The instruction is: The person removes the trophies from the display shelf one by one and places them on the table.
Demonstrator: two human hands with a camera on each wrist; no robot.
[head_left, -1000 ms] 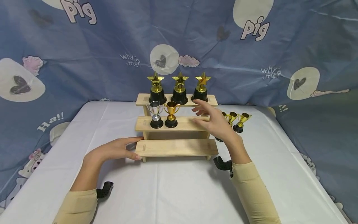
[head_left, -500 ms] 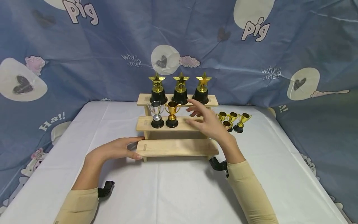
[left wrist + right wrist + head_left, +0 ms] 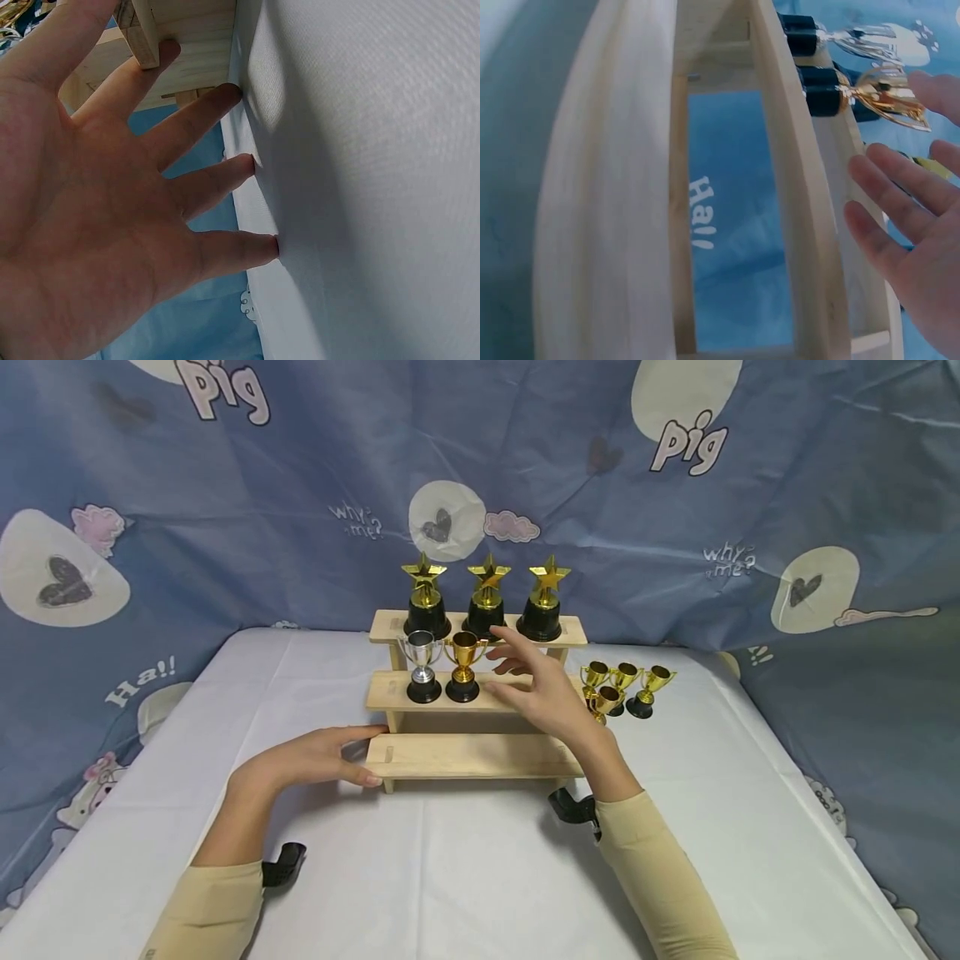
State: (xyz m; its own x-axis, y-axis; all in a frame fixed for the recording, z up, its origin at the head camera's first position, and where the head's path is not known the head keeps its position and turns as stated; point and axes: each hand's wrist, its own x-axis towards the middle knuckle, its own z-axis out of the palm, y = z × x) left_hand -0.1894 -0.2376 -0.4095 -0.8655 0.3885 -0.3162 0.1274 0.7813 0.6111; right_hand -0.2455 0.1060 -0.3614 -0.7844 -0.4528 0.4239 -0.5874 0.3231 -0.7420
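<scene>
A three-tier wooden stand (image 3: 480, 756) faces me. On its middle tier a silver trophy cup (image 3: 423, 652) and a gold trophy cup (image 3: 463, 652) stand side by side on black bases. My right hand (image 3: 543, 693) hovers just right of the gold cup, fingers loosely bent and holding nothing; in the right wrist view its fingertips (image 3: 934, 94) come close to the cup's rim. At the lowest tier's left end rests my left hand (image 3: 307, 760). The left wrist view shows its fingers (image 3: 214, 180) spread, near the tablecloth and a wooden leg.
Three gold star trophies (image 3: 487, 597) line the top tier. Right of the stand, several small gold trophy cups (image 3: 651, 689) cluster on the white tablecloth (image 3: 465, 877). A blue printed cloth (image 3: 300, 468) hangs behind and at both sides.
My right hand has moved left along the middle tier towards the gold cup, uncovering the small cups on the right. My left hand stays at the stand's left end.
</scene>
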